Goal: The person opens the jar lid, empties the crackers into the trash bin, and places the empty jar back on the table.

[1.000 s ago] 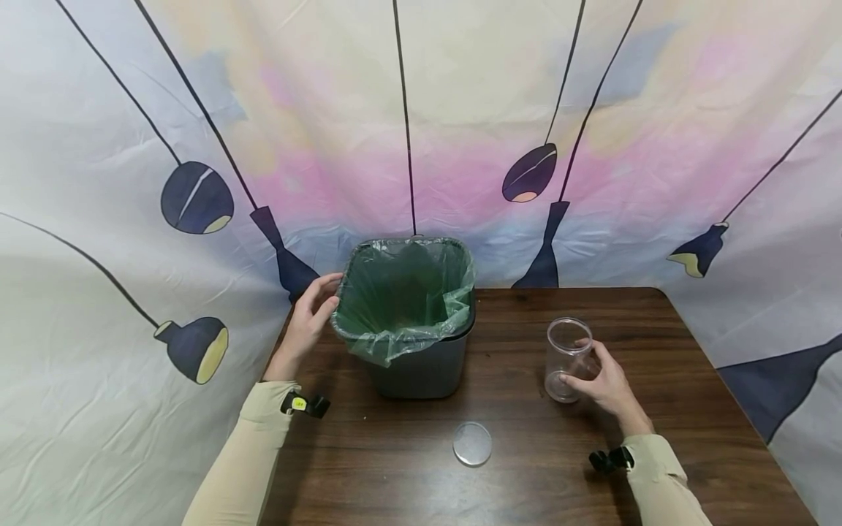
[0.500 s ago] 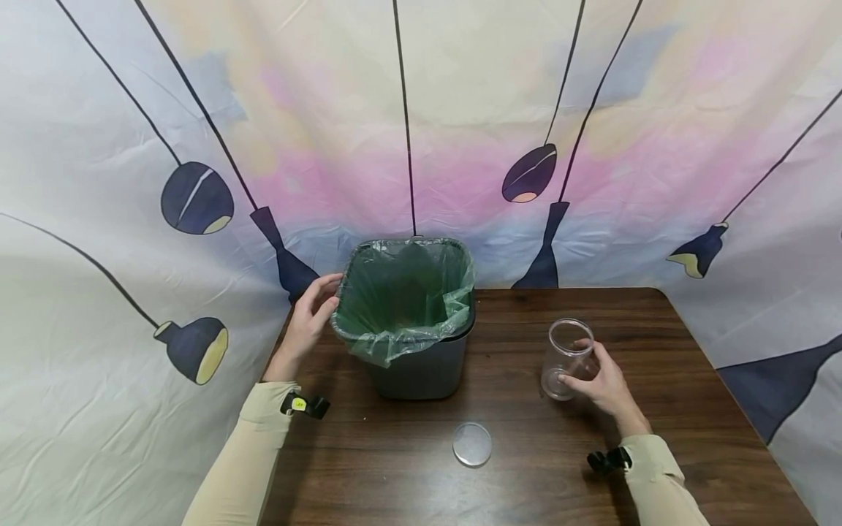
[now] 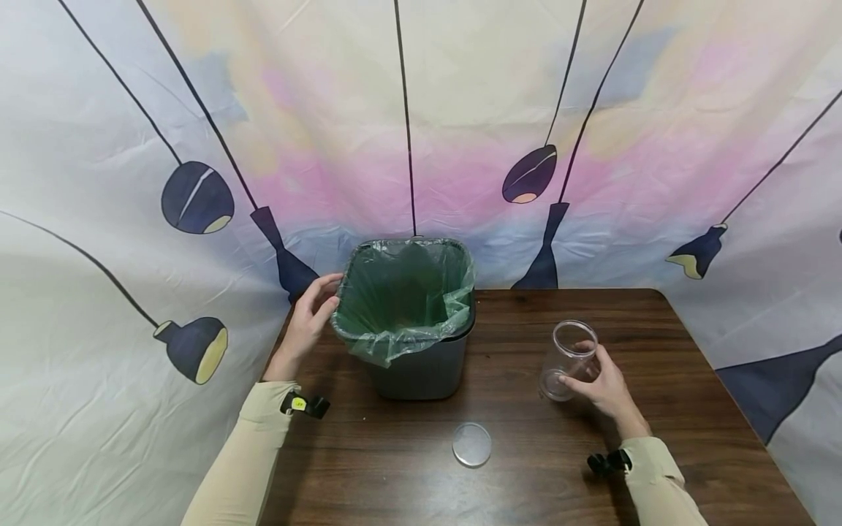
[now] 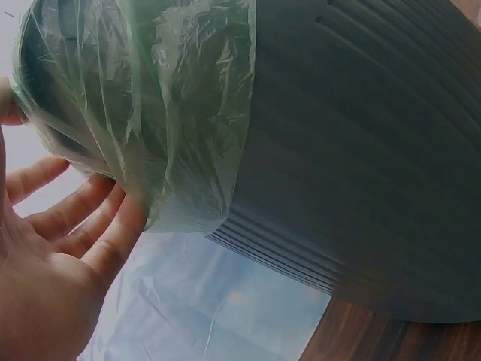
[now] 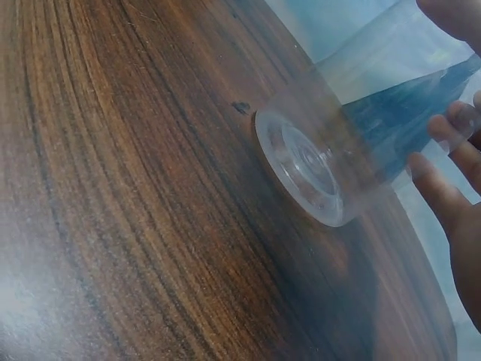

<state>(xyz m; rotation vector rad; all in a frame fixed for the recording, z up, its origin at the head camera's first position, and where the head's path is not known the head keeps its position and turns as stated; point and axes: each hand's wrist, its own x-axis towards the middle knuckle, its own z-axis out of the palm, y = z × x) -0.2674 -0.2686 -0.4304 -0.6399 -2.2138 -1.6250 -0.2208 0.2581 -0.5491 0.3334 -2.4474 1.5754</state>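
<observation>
My right hand grips a clear, see-through plastic jar from its right side, thumb and fingers around the wall. The jar has no lid on and leans slightly, its top to the right; its round base is at the table surface. At the table's far left, my left hand rests against the left side of a dark grey trash bin. In the left wrist view its loosely extended fingers touch the green bag folded over the bin's rim.
A clear round lid lies flat on the brown wooden table, in front of the bin and left of the jar. Behind the table hangs a cloth backdrop printed with lamps. The bin stands close to it.
The jar has tipped a little: its rim shifted right and its base slightly left, with my right hand still holding it. My left hand, the bin and the lid have not moved.
</observation>
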